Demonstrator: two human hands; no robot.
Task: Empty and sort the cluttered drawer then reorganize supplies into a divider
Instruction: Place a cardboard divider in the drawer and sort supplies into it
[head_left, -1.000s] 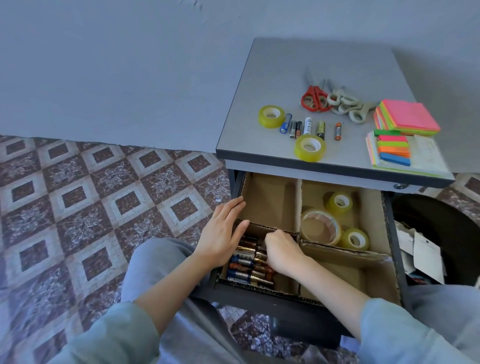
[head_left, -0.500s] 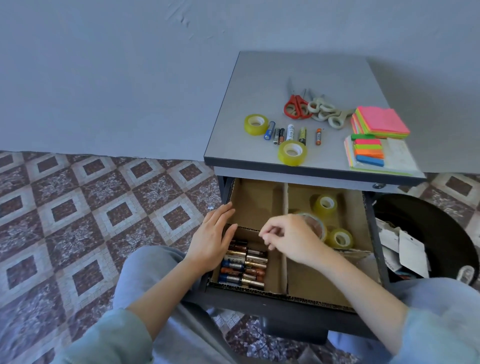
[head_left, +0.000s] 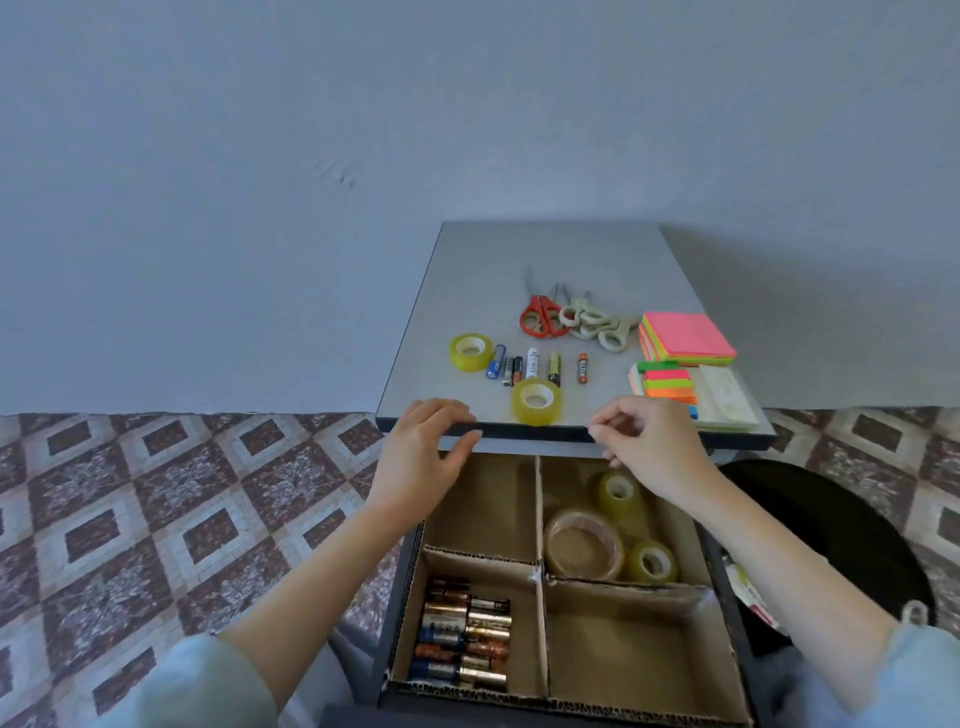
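My left hand (head_left: 423, 452) is spread loosely, its fingertips curved at the front edge of the grey cabinet top (head_left: 545, 260); I cannot tell whether they touch it. My right hand (head_left: 649, 452) hangs over the same edge with thumb and forefinger tips pressed together and the other fingers curled, and I see nothing between them.

Below them the black drawer (head_left: 400, 571) stands open with a brown cardboard divider (head_left: 540, 519) of four compartments. The near-left compartment holds stacked cylindrical batteries (head_left: 465, 639), their long axes lying left to right. The far-right compartment holds a large clear tape roll (head_left: 584, 543) lying flat and two small yellowish tape rolls (head_left: 618, 491).

On the cabinet top, a row of loose slim batteries (head_left: 532, 364) lies near the front edge, long axes running front to back. Two yellow tape rolls (head_left: 471, 352) lie flat beside them. Red-handled scissors (head_left: 540, 317) and cream-handled scissors (head_left: 592, 325) point their blades toward the back edge. Neon sticky-note pads (head_left: 685, 338) sit at the right edge.
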